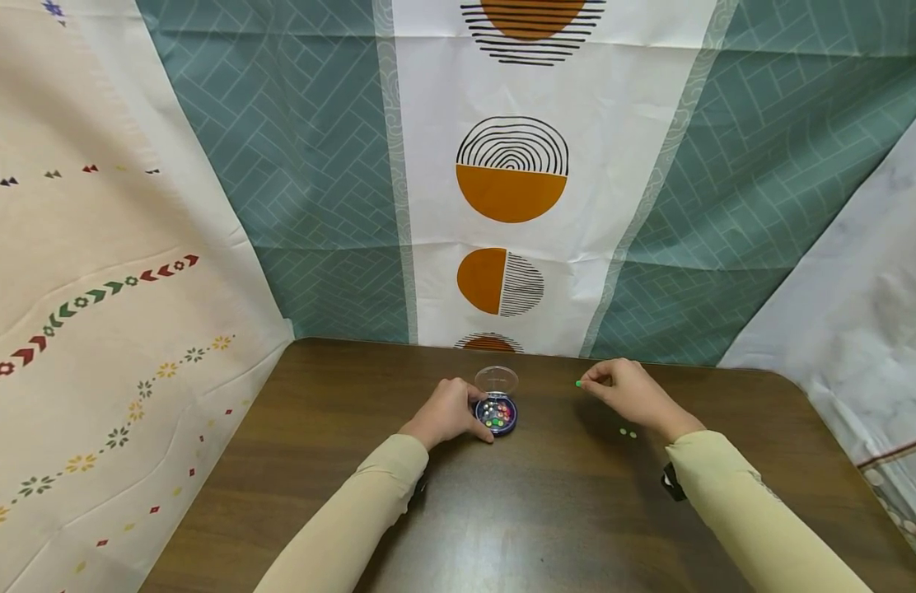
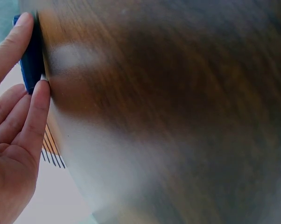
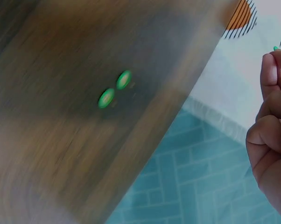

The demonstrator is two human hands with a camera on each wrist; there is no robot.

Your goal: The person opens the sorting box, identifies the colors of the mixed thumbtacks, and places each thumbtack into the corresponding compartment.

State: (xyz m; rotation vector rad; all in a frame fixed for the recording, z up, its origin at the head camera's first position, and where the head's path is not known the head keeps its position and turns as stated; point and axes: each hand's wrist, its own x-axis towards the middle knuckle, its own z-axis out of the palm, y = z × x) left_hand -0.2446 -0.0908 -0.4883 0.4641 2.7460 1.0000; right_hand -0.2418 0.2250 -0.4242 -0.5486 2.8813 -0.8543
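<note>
A small round blue case (image 1: 513, 423) with its clear lid (image 1: 497, 379) raised stands on the brown table. Several tiny coloured discs or beads (image 1: 496, 421), among them green, red and pale ones, lie inside it. My left hand (image 1: 446, 413) holds the case from the left, thumb on the near side and fingers at the far side; the left wrist view shows the case's blue edge (image 2: 32, 58) between them. To the right, my right hand (image 1: 630, 399) pinches a small bright green piece (image 1: 579, 384) above the table. Two green discs (image 3: 123, 80) lie beneath that hand.
The brown wooden table (image 1: 547, 511) runs back to a patterned curtain (image 1: 332, 206). A cream printed cloth (image 1: 95, 329) hangs along the left edge, and a pale marbled cloth (image 1: 858, 329) hangs at the right.
</note>
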